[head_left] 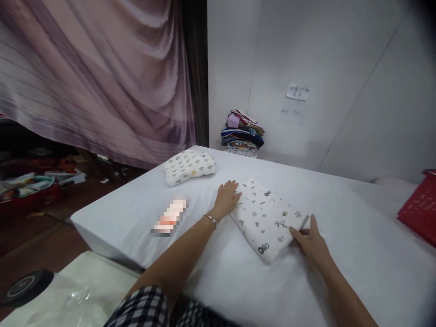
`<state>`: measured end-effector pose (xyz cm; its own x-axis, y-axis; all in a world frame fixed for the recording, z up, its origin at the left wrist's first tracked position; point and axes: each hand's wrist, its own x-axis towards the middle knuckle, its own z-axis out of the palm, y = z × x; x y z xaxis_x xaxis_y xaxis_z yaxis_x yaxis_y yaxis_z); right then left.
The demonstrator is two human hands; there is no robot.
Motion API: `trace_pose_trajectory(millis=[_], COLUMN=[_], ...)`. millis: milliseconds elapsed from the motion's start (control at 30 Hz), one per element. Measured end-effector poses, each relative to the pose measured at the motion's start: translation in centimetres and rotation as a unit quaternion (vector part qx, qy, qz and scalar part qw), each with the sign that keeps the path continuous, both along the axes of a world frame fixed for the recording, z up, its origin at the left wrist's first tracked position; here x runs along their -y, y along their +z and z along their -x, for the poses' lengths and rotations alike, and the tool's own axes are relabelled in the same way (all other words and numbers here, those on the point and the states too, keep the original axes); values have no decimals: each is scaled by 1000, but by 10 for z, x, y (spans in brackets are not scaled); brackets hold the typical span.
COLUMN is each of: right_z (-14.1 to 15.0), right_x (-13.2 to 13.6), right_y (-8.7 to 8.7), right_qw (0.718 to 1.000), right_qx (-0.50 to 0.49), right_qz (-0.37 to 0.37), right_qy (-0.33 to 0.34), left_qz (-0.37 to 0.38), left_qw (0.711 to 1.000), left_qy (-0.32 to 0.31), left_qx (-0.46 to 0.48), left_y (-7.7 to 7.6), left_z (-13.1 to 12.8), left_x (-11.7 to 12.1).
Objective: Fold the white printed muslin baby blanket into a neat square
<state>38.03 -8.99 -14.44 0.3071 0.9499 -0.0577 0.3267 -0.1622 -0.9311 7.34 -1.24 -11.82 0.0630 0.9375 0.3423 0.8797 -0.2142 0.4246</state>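
Observation:
A folded white cloth with small grey and green prints lies at an angle on the white-covered table in front of me. My left hand, a bracelet at its wrist, rests flat with fingers stretched out on the cloth's left edge. At the opposite edge my right hand grips the cloth, thumb on top; some of its fingers are hidden behind the edge. Farther back on the left sits another folded white cloth with a leaf-like print, touched by neither hand.
A pixelated flat object lies left of my left arm on the white table cover. Folded fabrics are stacked by the wall. A red container stands at right; a pink curtain hangs at left.

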Motion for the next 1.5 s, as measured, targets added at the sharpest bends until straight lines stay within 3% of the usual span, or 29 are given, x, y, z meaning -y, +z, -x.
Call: trace_pose_trajectory(millis=[100,200,300,400,500,600,700,833,967,1100,1200,1333,1500], right_z=[0,16,35,43,35,22,17,30,73,117,128,122,116], right_x=[5,12,10,-6,-25,-34,-34,-44,-81,-131,-157,-168,-177], right_y=[5,12,22,24,4,-22,-27,0,32,37,23,2,0], right_qw=[970,938,907,888,878,862,858,859,836,813,823,846,895], right_qx=[227,289,330,381,434,468,472,467,476,475,472,453,368], right_qz=[-85,-177,-212,-159,-62,-48,-35,12,-50,-51,-21,-19,-32], right_qy=[8,70,152,201,195,189,199,211,268,331,316,280,251], left_qz=[22,38,32,34,35,30,26,20,12,-4,-3,-5,-36], left_qw=[995,992,991,991,992,994,995,995,995,995,995,997,999], left_qy=[-25,-2,-4,-7,-4,-2,-3,-1,-2,-5,-12,-12,24], left_qx=[-94,-120,-127,-127,-119,-107,-101,-98,-97,-97,-96,-78,24], left_y=[-10,-22,-25,-24,-24,-27,-30,-33,-35,-35,-36,-37,-34], left_z=[-7,-7,-6,-6,-5,-4,-4,-4,-5,-3,-3,-4,2], left_x=[-1,-3,-3,-3,-3,-4,-5,-6,-6,-6,-6,-6,-12])
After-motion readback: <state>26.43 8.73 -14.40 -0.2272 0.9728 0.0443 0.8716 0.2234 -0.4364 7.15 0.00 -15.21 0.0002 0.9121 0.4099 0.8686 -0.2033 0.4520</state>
